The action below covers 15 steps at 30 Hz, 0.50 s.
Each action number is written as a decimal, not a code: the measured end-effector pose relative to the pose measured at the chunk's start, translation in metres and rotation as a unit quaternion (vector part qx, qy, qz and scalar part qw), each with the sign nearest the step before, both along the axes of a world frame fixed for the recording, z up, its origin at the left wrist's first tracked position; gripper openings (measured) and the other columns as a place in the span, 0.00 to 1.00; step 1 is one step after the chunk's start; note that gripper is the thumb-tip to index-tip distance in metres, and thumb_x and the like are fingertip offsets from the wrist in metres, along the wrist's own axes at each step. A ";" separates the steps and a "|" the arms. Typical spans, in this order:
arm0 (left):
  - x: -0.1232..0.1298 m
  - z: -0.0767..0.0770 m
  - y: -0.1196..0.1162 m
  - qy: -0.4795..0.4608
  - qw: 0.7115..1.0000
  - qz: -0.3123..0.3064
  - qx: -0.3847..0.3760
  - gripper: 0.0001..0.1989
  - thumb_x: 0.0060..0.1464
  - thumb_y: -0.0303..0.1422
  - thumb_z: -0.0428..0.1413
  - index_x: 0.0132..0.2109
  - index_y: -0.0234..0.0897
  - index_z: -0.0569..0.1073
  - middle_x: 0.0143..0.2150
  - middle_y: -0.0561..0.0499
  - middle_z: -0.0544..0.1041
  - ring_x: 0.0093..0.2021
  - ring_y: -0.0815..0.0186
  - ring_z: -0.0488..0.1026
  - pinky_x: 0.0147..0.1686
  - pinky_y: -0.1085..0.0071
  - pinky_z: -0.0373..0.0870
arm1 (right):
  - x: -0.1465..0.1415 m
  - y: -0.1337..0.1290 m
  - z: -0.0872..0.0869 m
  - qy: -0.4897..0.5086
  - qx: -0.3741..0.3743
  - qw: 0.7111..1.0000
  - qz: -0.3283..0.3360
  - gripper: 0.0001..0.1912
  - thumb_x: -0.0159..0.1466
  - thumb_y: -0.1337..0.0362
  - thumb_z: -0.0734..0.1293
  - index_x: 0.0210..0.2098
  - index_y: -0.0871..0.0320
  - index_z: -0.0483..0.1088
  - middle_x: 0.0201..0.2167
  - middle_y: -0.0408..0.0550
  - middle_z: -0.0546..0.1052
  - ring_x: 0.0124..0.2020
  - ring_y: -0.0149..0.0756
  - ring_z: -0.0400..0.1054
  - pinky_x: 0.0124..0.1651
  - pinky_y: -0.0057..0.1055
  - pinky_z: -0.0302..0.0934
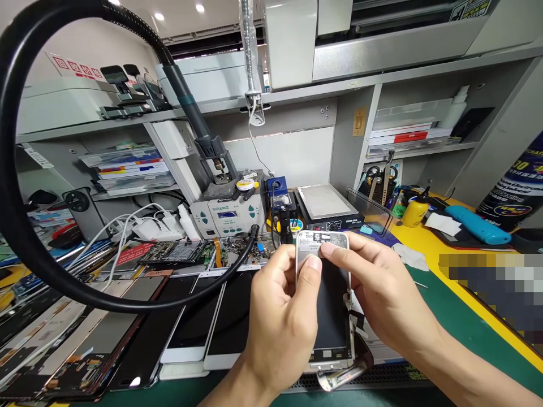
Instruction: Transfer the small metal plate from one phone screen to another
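A phone part with a dark panel and a light metal frame [333,305] is held upright in front of me. My left hand [286,311] grips its left side, thumb across the upper part. My right hand [382,282] holds the upper right edge, its thumb on a thin metal blade [312,239] with printed lettering, which lies across the top of the panel. The left thumb tip is just below the blade. Under the frame's lower end, a shiny curved piece [345,376] sticks out.
Several phones and screens [193,316] lie in a row at the left. Behind them stand a hot-air station [229,215] and a heating plate [326,203]. A thick black hose [8,169] loops across the left. A yellow bottle [416,212] and blue tool [477,224] are at right.
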<state>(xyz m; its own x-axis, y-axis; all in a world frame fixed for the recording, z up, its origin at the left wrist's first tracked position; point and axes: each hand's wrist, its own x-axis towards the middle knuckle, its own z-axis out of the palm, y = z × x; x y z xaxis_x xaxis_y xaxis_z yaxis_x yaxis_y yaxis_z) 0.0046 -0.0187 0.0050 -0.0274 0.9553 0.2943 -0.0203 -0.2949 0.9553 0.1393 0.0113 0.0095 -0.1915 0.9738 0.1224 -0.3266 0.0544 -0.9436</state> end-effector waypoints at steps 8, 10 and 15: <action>0.000 0.002 0.002 0.054 0.996 0.067 0.020 0.19 0.66 0.41 0.54 0.28 0.37 0.63 0.25 0.59 0.56 0.25 0.73 0.51 0.23 0.75 0.52 | -0.001 -0.002 0.000 -0.026 0.015 1.000 -0.003 0.12 0.63 0.55 0.73 0.32 0.57 0.73 0.29 0.43 0.74 0.35 0.38 0.69 0.41 0.33 0.65; 0.000 0.002 0.002 0.059 0.995 0.077 0.031 0.20 0.66 0.40 0.54 0.27 0.37 0.61 0.24 0.59 0.55 0.25 0.73 0.49 0.22 0.75 0.50 | -0.001 -0.002 0.000 -0.034 0.016 0.999 -0.005 0.13 0.63 0.54 0.73 0.31 0.57 0.71 0.28 0.43 0.72 0.35 0.38 0.68 0.40 0.33 0.65; -0.001 0.002 0.002 0.069 0.993 0.091 0.036 0.20 0.66 0.38 0.53 0.27 0.38 0.61 0.24 0.59 0.54 0.24 0.73 0.48 0.21 0.74 0.49 | -0.002 -0.001 -0.002 -0.024 0.027 0.999 -0.004 0.18 0.62 0.55 0.73 0.25 0.56 0.63 0.26 0.40 0.65 0.35 0.38 0.66 0.39 0.33 0.63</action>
